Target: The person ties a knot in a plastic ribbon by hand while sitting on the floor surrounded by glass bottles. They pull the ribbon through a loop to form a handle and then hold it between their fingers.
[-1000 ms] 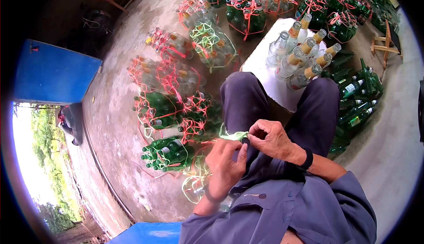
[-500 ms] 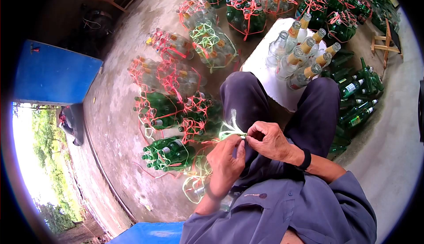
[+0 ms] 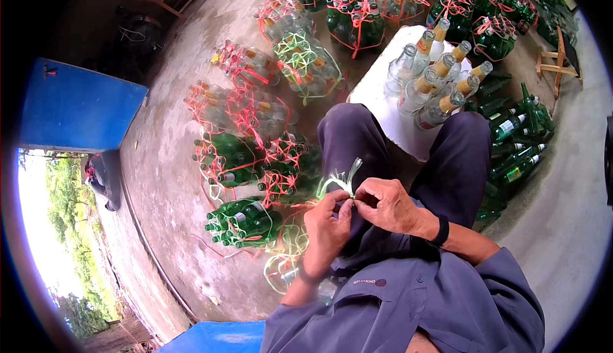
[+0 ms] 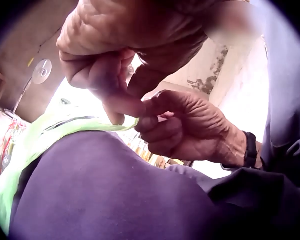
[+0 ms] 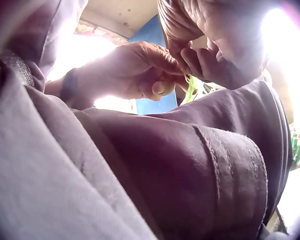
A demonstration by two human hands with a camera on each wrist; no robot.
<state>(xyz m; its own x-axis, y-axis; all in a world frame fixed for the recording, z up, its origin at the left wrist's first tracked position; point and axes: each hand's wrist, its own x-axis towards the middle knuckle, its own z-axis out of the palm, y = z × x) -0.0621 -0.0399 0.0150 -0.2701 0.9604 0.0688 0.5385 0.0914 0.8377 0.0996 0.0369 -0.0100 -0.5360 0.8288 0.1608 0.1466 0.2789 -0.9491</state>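
Note:
Pale green plastic strips (image 3: 345, 179) stand up in a loose bunch above the person's left thigh. The left hand (image 3: 327, 228) pinches them at their lower end between thumb and fingers. Fingertips of the right hand (image 3: 391, 206) meet the left fingertips at the same spot, thumb and index finger together on the strip. In the left wrist view a wide green strip (image 4: 55, 135) drapes over the thigh and runs to the joined fingertips. The right wrist view shows a bit of green strip (image 5: 191, 89) between the two hands.
Clear bottles (image 3: 424, 84) stand on a white block (image 3: 377, 84) beyond the knees. Bundles of bottles tied with red and green strips (image 3: 233, 155) cover the floor at left and ahead. Loose green bottles (image 3: 517, 155) lie at right, near a wooden stool (image 3: 559, 69).
The green strips have risen from lying low beside the fingers to standing upright. The left hand has shifted slightly, and both hands' fingertips have drawn together.

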